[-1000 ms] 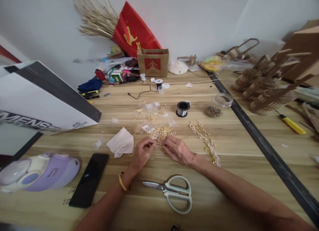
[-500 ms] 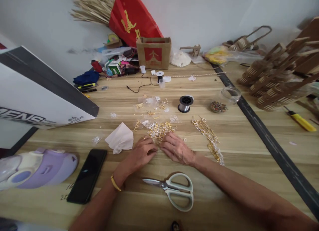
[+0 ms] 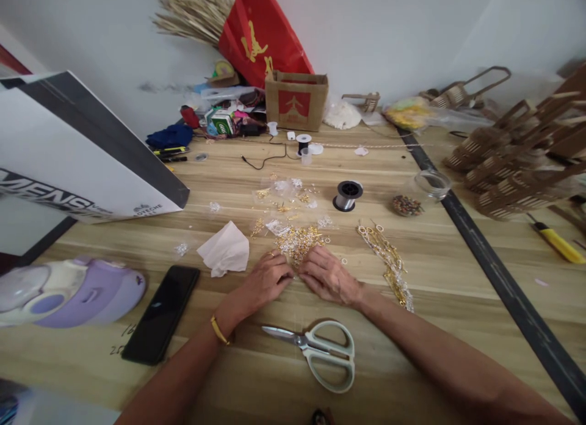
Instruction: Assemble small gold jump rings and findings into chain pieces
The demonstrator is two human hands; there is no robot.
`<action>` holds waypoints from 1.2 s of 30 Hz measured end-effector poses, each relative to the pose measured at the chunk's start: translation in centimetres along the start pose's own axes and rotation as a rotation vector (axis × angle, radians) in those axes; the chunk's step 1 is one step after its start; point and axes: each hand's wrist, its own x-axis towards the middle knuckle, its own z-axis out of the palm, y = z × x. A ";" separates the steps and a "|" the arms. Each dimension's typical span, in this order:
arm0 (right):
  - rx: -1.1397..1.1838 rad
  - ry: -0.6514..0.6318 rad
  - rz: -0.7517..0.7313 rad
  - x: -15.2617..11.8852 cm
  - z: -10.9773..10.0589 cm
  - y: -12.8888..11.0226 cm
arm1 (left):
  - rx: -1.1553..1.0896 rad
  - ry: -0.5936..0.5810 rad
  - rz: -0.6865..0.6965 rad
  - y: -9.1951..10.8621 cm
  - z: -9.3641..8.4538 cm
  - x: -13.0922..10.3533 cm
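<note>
My left hand rests at the near edge of a pile of gold and silver beads, thumb and fingertips pinched together. Close beside it, my right hand has its fingers curled down at the pile's right front. Whatever is between the fingertips of either hand is too small to make out. Scissors with pale handles lie slightly apart on the wooden table in front of my hands. To the right are gold and silver bead chains. A white tissue lies left of my left hand.
Behind the beads stands a wire spool, with a glass jar of dark beads to its right. A black phone and a purple bottle lie left. A large white box stands behind them; woven baskets crowd the right.
The camera view has tilted and shifted slightly, so the things at the back appear further right. My left thumb and fingers have drawn closer together; my right hand stays in much the same place.
</note>
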 end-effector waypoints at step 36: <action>0.034 -0.107 -0.051 0.1 0.3 -0.2 | 0.002 0.015 0.015 -0.9 0.6 -0.3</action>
